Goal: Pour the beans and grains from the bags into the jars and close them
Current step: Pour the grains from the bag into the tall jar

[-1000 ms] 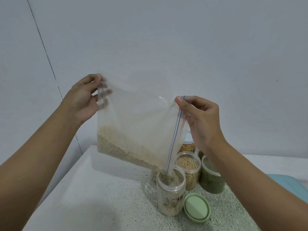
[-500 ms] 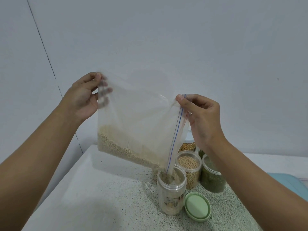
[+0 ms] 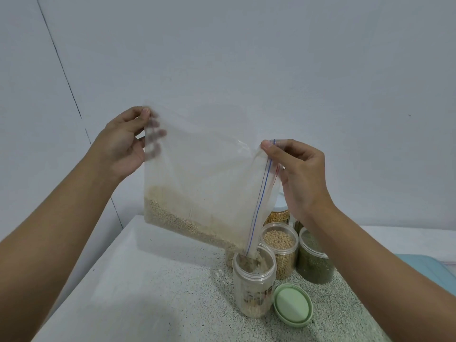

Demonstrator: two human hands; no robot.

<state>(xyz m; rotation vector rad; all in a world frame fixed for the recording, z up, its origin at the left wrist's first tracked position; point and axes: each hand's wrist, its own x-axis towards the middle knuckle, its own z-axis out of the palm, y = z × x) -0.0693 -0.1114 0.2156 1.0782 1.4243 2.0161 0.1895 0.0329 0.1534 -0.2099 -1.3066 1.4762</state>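
My left hand (image 3: 123, 144) pinches the upper closed corner of the zip bag (image 3: 202, 174), thumb in front and fingers showing blurred through the plastic. My right hand (image 3: 303, 174) pinches the top end of the zip strip between thumb and forefinger, with the other fingers curled behind. The bag hangs tilted above the open jar (image 3: 254, 285), its low mouth corner dipped inside the jar's rim. The pale grain (image 3: 172, 218) lies along the bag's bottom edge, sloping towards the jar. The green lid (image 3: 293, 304) lies flat just right of the open jar. Just behind the open jar stands the bean jar (image 3: 281, 250), and right of that the dark green jar (image 3: 313, 262). Left of the open jar the speckled worktop (image 3: 148, 292) stretches wide to its left edge, well apart from the jar.
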